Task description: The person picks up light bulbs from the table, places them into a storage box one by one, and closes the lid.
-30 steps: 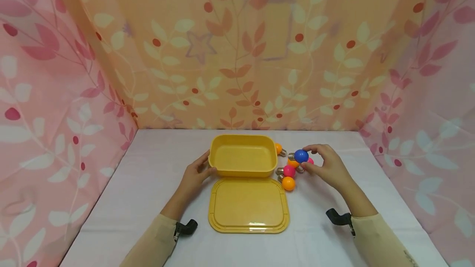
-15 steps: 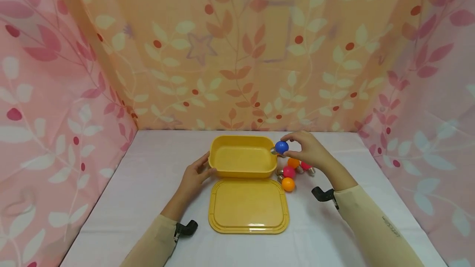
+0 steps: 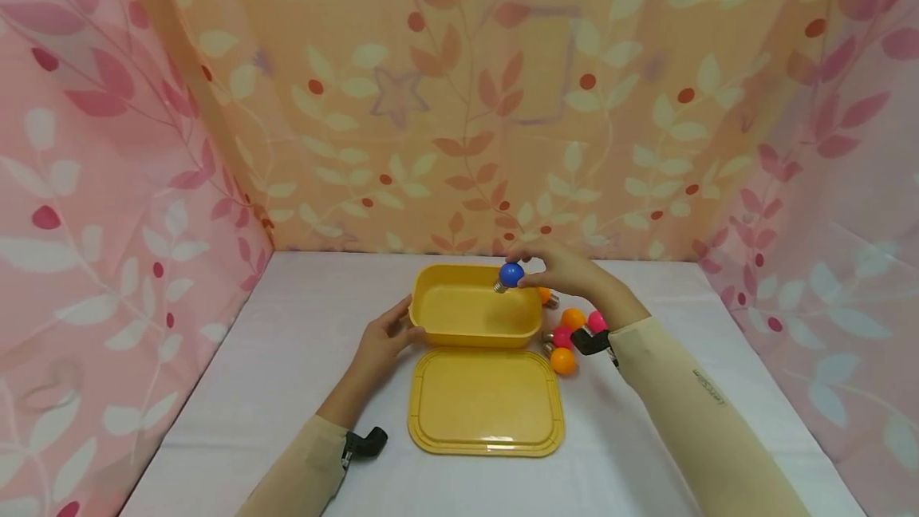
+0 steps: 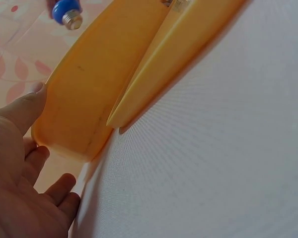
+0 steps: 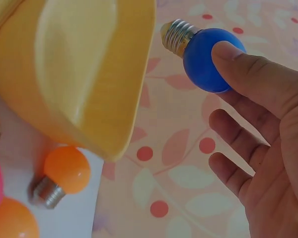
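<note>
Pinched between the thumb and fingers of my right hand is a blue light bulb, raised over the right part of an open yellow box. Its metal screw base points down and to the left in the head view. My left hand rests against the box's left end, its thumb lying at the wall and its other fingers loosely bent. The box's inside looks bare in the head view. Flat on the table in front of it lies a yellow lid.
Several orange and pink bulbs lie right of the box, among them an orange bulb, a pink bulb and another orange bulb close by the box's right end. A white cloth covers the table. Floral curtains enclose it.
My right hand has carried the blue bulb leftward and up, from above the loose bulbs to over the box. My left hand has stayed at the box's left end.
</note>
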Available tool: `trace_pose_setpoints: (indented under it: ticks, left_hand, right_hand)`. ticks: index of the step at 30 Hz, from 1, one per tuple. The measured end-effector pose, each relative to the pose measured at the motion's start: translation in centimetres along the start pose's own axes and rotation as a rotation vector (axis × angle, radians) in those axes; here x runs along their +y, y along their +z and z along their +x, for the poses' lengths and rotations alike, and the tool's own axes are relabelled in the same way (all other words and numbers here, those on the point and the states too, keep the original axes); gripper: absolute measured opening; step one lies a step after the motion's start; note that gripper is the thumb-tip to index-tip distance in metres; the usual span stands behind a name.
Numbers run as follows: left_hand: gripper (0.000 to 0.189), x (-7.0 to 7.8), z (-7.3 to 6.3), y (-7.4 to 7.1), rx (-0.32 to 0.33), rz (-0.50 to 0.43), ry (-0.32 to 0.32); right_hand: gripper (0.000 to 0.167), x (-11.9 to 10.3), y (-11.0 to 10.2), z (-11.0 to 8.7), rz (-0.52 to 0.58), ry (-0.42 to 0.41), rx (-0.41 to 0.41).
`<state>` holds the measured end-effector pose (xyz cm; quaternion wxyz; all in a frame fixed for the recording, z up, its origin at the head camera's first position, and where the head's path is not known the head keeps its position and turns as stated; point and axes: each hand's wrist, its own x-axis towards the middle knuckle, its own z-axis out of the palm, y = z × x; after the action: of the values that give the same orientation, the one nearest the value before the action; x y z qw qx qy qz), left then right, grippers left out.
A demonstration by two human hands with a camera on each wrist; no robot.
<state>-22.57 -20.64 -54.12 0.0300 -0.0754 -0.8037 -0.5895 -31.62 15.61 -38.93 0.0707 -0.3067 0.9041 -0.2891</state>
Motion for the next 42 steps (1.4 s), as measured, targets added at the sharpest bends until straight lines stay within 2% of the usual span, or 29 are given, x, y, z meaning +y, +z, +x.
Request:
trace_pose_setpoints:
  ticks: [7,13,18,24,33,38,42]
  left_hand:
    - [0.074,-0.2,0.0,0.1,-0.003,-0.003,0.003]
    - [0.074,-0.2,0.0,0.0,0.005,0.005,-0.017]
    - [0.074,0.2,-0.1,-0.1,0.009,0.024,-0.029]
    - [0.07,0.1,0.0,0.0,0.011,0.033,-0.02]
    - [0.067,-0.1,0.0,0.0,0.008,0.014,-0.018]
    - [0.067,-0.1,0.0,0.1,0.014,0.013,-0.01]
    - [0.067,-0.3,0.0,0.1,0.013,0.025,-0.012]
  right_hand:
    - [0.036,-1.0,0.4,2.8,-0.045,0.002,-0.023]
    - [0.037,-2.0,1.7,5.4,0.057,-0.07,-0.093]
    - [0.039,-2.6,3.1,7.5,0.018,-0.098,-0.118]
    - [0.034,-3.1,4.8,9.4,-0.003,-0.128,-0.156]
    - [0.034,-3.4,7.3,10.6,-0.013,-0.112,-0.206]
    - [0.036,-3.4,8.1,10.9,-0.006,-0.069,-0.229]
    - [0.036,-3.3,8.5,11.0,-0.033,-0.071,-0.235]
